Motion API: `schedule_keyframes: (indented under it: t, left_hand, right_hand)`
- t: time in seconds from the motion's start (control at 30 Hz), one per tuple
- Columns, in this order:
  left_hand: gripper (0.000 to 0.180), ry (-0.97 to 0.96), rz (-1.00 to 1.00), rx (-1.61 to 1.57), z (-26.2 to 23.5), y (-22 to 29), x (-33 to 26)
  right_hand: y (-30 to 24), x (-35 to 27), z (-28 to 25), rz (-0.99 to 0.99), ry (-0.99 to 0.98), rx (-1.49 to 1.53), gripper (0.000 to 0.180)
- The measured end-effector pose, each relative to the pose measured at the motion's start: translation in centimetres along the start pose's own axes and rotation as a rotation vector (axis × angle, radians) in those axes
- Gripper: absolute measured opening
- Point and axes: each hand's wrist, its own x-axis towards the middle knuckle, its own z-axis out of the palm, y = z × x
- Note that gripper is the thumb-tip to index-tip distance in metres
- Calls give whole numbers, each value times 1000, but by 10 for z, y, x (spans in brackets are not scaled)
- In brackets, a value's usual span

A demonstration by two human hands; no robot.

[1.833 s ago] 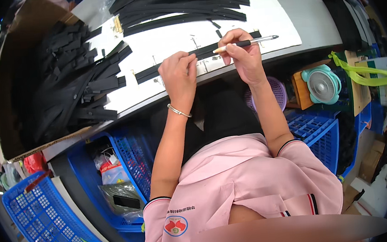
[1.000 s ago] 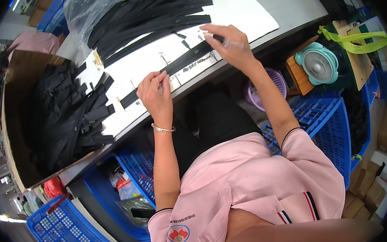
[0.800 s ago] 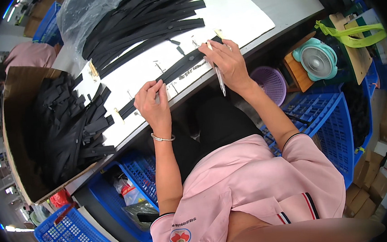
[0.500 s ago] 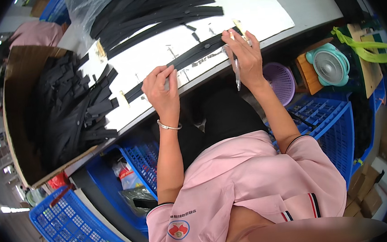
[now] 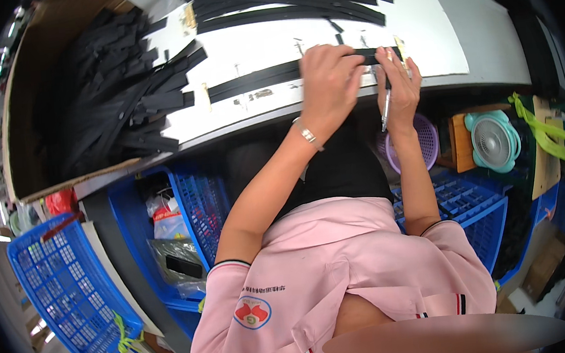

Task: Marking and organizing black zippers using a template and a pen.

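One black strip I watch runs lengthwise along the white board, right hand holding a pen nearest the strip's right end, left hand's grip unclear.

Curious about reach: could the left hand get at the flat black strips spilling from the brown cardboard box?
Likely yes: the strips jut over the flat white board, and nothing upright blocks the left hand.

strip: black, flat, partly hidden, stretched across upper centre
pen: slim, silvery and black, slightly tilted, right of upper centre
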Motion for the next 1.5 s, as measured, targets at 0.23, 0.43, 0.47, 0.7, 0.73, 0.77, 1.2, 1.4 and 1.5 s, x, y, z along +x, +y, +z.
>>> schedule_keyframes:
  t: [0.23, 0.43, 0.47, 0.7, 0.73, 0.77, 1.2, 1.4, 1.5]
  left_hand:
    - [4, -17, -102, -5, 29, -11, 2]
    - [6, -11, -68, -19, 32, -11, 3]
    - [7, -21, -63, -20, 33, -11, 4]
    - [10, -50, -43, 6, 28, -11, 4]
    - [10, -54, -47, 28, 28, -11, 5]
    - [10, -56, -35, 8, 29, -10, 5]
    - [10, -61, -75, 32, 30, -9, 4]
    - [11, -59, -70, 17, 28, -9, 4]
    - [11, -62, -72, 15, 29, -9, 4]
  right_hand:
    - [0, 0, 0, -17, -46, 22, 32]
    - [8, 21, -18, 79, -123, 102, 28]
    - [7, 28, -22, 114, -98, 194, 26]
    - [17, 69, -18, 514, -182, 881, 16]
    - [22, 67, -8, 533, -147, 957, 15]
    - [27, 64, -1, 518, -158, 962, 14]
    - [33, 55, 12, 383, -306, 756, 24]
    - [29, 56, 12, 339, -296, 730, 21]
    - [34, 54, 15, 251, -317, 624, 20]
